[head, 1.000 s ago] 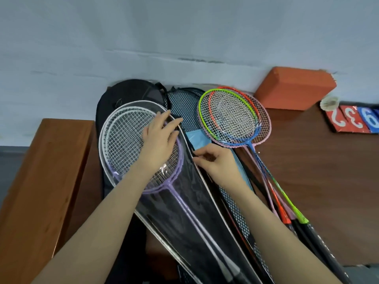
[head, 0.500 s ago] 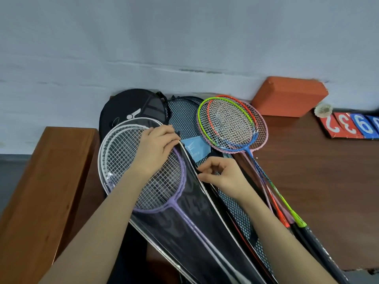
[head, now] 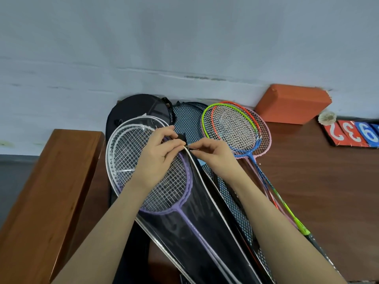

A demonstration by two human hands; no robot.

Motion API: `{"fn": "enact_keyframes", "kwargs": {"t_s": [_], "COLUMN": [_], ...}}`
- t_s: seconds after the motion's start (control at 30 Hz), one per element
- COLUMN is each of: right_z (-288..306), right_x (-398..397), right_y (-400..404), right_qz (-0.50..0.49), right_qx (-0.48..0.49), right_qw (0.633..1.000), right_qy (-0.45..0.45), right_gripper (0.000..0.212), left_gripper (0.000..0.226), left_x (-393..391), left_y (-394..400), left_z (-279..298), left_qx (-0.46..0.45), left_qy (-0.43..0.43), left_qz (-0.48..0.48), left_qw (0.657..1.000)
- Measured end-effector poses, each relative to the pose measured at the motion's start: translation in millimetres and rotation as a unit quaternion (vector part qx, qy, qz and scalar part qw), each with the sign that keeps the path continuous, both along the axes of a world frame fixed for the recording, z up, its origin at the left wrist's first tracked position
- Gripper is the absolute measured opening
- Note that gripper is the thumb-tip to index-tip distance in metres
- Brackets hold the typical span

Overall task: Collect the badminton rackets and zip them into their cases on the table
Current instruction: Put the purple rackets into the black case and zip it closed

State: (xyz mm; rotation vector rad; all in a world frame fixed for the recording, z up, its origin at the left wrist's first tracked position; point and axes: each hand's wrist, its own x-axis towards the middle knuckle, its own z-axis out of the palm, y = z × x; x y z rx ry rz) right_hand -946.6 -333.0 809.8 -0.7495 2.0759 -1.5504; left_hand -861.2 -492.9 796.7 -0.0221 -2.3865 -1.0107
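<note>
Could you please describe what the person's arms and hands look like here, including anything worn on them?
Both forearms enter from the bottom of the head view and are bare as far as the frame shows: no sleeves or cuffs are visible. The left hand and the right hand wear no gloves, and no rings, watch, bracelet or other markings can be seen on the fingers or wrists. The fingernails look short and unpainted.

Looks like a sports hall or club storeroom: loose badminton rackets (head: 235, 130) just right of the right hand (head: 213, 154), shuttlecock (head: 326, 117) and flip-score number cards (head: 354, 134) far right, painted wall (head: 184, 37) beyond, wooden table (head: 328, 191).
</note>
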Motion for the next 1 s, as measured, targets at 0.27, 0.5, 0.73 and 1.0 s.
{"fn": "enact_keyframes", "kwargs": {"t_s": [0.27,0.5,0.73,1.0], "right_z": [-21,-52,-56,-50], "right_x": [1,22,44,51], "right_y": [28,87,108,111], "right_qz": [-0.001,-0.025,-0.043,-0.036], "right_qx": [0.085,0.174,0.149,0.103], "right_qw": [0.966,0.977,0.984,0.992], "right_qy": [0.244,0.124,0.091,0.059], "right_gripper": [0.018,0.016,0.014,0.014], "left_gripper": [0.021,0.021,0.029,0.027], "left_x": [-10,-32,-13,17], "left_y": [-3,2,50,71], "left_z": [-12,-35,-47,-62], "left_qx": [-0.050,-0.045,-0.169,-0.175], "left_qy": [-0.026,-0.108,-0.184,-0.115], "left_qz": [0.052,0.120,-0.071,-0.075], "left_qw": [0.997,0.986,0.966,0.975]}}
